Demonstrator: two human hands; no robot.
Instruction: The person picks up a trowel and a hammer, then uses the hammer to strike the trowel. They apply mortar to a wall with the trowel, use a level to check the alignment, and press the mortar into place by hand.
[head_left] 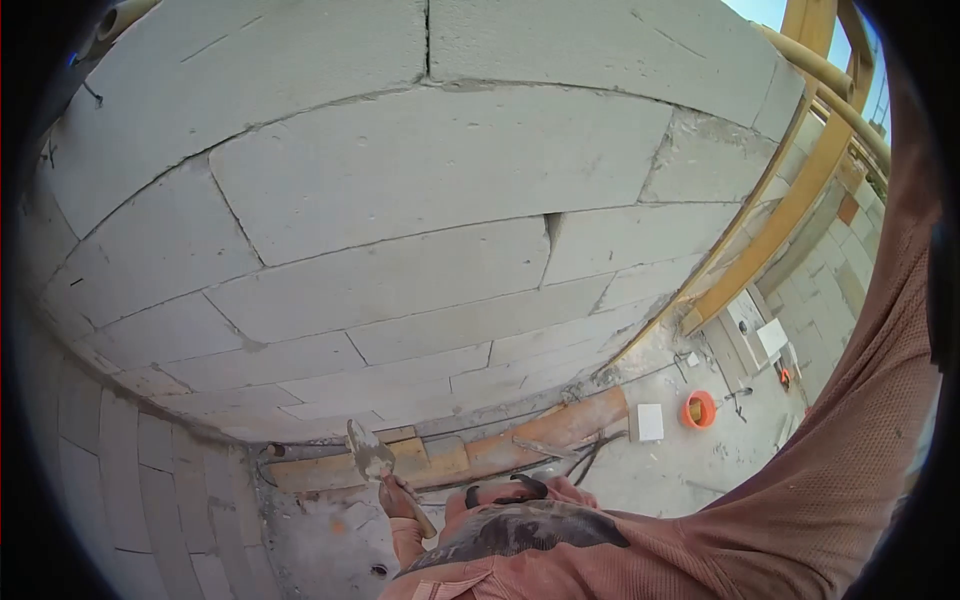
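The head view is mostly filled by a wall [450, 160] of large, pale grey-white blocks in staggered rows. Its joints are thin and dark; some have ragged edges, and one upright joint opens into a small dark notch at its top. Small pits and hairline scratches mark the block faces, and a rougher, greyer patch shows near the right end.

A dusty pink sleeve [850, 400] sweeps up the right side; the right hand itself is out of view, so its grip cannot be told. At lower left, a second block wall [150, 470] meets the first in a corner. Beyond the right end stands a yellowish wooden frame [780, 240].

The pale floor [680, 470] is dusty and stained. Along the foot of the main wall lie a reddish-brown board [590, 415] and shorter, yellower pieces [330, 471].

The trowel [374, 458] is in front of these pieces, its blade pointing up toward the wall. Grey-white residue coats the blade unevenly, and its brown handle extends below the fist. The left hand [398, 498] has its grip closed around the handle.

Farther right on the floor are a flat white square [650, 422] and, near it, an orange bucket [699, 410] with something yellowish inside.
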